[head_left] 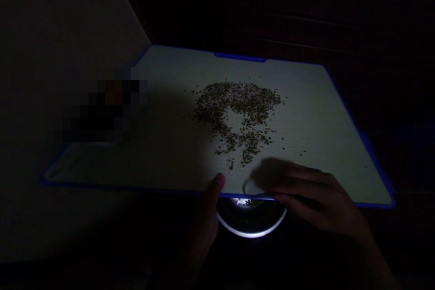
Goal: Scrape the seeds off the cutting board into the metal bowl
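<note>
A pale board (170, 154) with a blue rim lies in front of me, with small dark seeds (234, 95) scattered over its middle. My left hand (207, 217) grips the board's near edge, its thumb on top and its other fingers mostly hidden below. In my right hand (316, 195), pinched fingers hold a thin utensil (260, 196) at the same edge; it looks like a spoon, though darkness blurs its shape. Below that edge, between my hands, is a round bowl (251, 234) with a bright rim. Some seeds (249, 202) show at the bowl's opening.
A blurred-out dark patch (102, 113) covers the board's left end, so what is there cannot be made out. A pale surface (68, 31) rises at the left. Dark brown panels (306, 31) stand behind the board. The scene is very dim.
</note>
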The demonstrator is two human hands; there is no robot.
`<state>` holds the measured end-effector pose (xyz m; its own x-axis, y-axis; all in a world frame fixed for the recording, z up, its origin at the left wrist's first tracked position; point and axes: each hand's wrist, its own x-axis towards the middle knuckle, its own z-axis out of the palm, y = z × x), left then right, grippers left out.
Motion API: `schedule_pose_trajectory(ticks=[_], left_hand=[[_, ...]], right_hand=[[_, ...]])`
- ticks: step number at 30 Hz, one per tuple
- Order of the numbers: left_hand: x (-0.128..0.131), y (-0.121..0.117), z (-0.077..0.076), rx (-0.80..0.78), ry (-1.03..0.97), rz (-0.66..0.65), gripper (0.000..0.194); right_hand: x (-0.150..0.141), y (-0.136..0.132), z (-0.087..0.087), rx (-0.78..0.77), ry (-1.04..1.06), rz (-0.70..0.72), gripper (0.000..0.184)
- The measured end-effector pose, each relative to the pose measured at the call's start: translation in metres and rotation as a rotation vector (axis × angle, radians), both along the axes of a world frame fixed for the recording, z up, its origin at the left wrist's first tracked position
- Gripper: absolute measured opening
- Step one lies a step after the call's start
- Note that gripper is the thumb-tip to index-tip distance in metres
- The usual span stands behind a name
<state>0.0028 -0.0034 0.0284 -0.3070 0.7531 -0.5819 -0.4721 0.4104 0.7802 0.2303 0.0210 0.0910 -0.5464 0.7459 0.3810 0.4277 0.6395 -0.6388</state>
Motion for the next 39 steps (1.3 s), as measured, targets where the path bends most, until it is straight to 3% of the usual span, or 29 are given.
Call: schedule_pose_trajectory(ticks=[4,7,11,14,16,24,39], left_hand=[[-0.002,-0.003,-0.004,0.038,0.025,0.033,0.05],[-0.001,-0.003,-0.007,0.052,0.009,0.042,0.051],[0.0,-0.001,-0.011,0.023,-0.069,-0.005,0.048],[0.0,0.0,-0.015,-0.019,-0.114,-0.012,0.046],[0.0,0.001,-0.016,-0.059,-0.136,-0.024,0.047],[0.006,0.005,-0.004,-0.042,-0.141,0.028,0.041],[0.005,0.005,-0.008,-0.028,-0.13,0.025,0.043]], right_hand=[[-0.001,0.0,0.001,-0.012,0.022,-0.019,0.019],[0.001,-0.004,0.002,0.01,0.051,-0.14,0.021],[0.019,-0.012,0.0,0.038,0.06,-0.461,0.017],[0.043,-0.015,-0.004,0.033,0.063,-0.791,0.012],[0.056,-0.016,-0.006,0.005,0.036,-0.909,0.016],[0.065,-0.014,-0.011,-0.042,-0.11,-0.819,0.026],[0.034,-0.037,-0.008,-0.07,-0.061,-0.777,0.023]])
